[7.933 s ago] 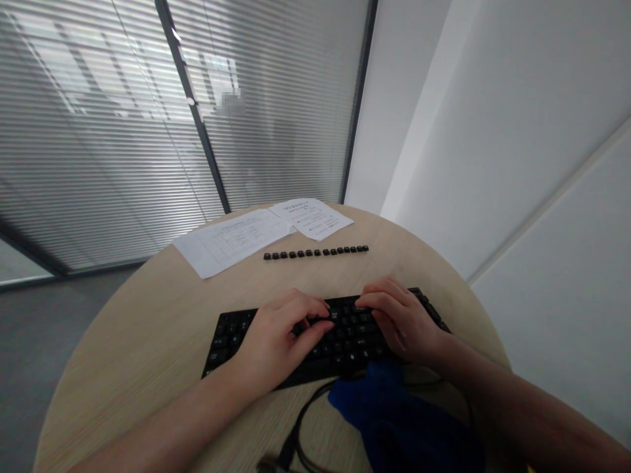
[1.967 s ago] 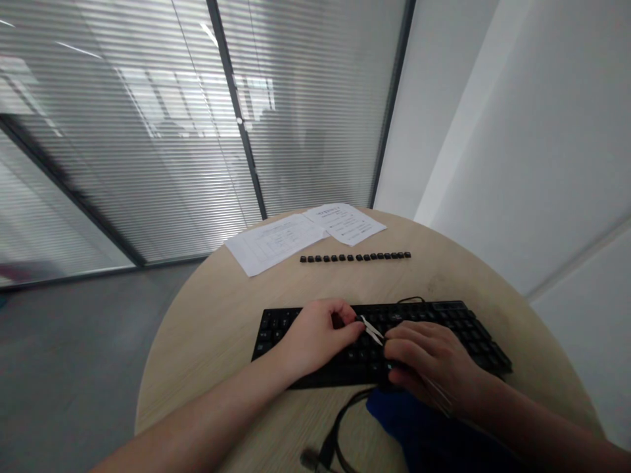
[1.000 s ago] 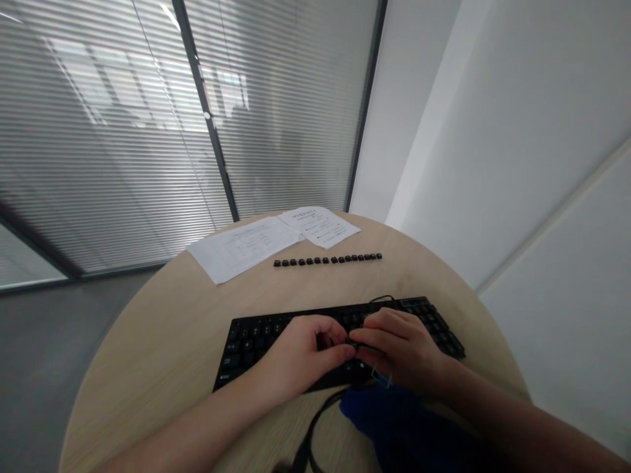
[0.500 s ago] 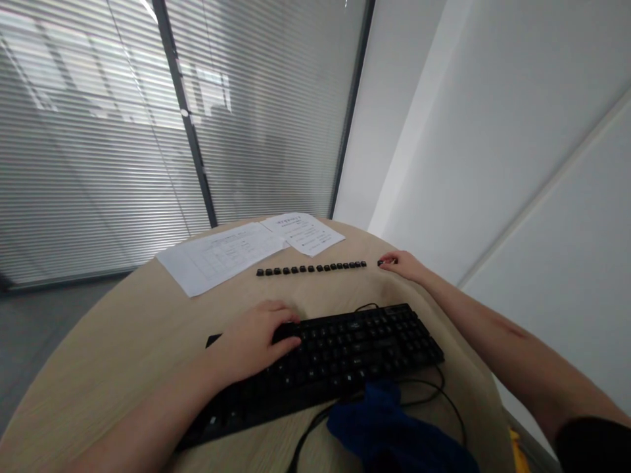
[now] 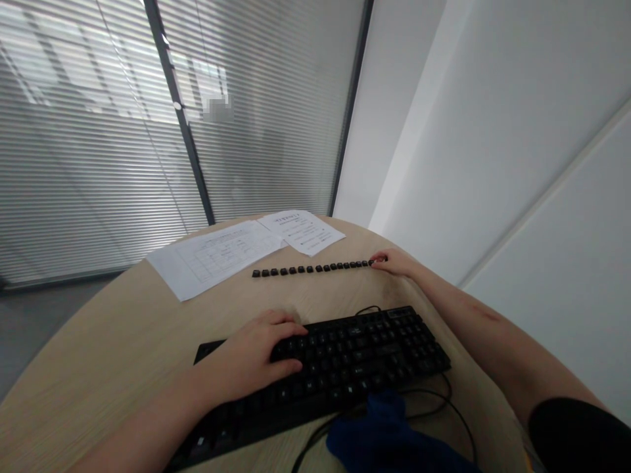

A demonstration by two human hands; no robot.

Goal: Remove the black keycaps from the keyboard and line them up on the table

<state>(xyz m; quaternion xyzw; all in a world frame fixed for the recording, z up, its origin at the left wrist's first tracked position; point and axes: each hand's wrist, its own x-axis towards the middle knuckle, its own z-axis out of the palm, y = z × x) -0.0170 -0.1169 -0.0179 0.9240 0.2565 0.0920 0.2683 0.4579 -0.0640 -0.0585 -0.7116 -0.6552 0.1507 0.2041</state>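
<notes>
A black keyboard (image 5: pixel 345 368) lies at a slant across the near part of the table. My left hand (image 5: pixel 261 355) rests on its left half, thumb and fingers apart, covering some keys. Beyond the keyboard, small black keycaps (image 5: pixel 301 269) stand in a line running left to right. At the right end of that line is my right hand (image 5: pixel 392 261), its fingers closed on a keycap (image 5: pixel 372 263) beside the last one in the row. Another dark bit shows by the fingertips, too small to make out.
Two printed paper sheets (image 5: pixel 217 253) lie at the table's far side. A blue cloth (image 5: pixel 389 433) and a black cable (image 5: pixel 458 420) are at the near edge. The round wooden table (image 5: pixel 98 341) stands close to a white wall (image 5: pixel 517 164) and a glass partition with blinds.
My right hand has slid left with the keycap, closing the gap to the end of the row. My left hand has stayed on the keyboard. The view has shifted slightly.
</notes>
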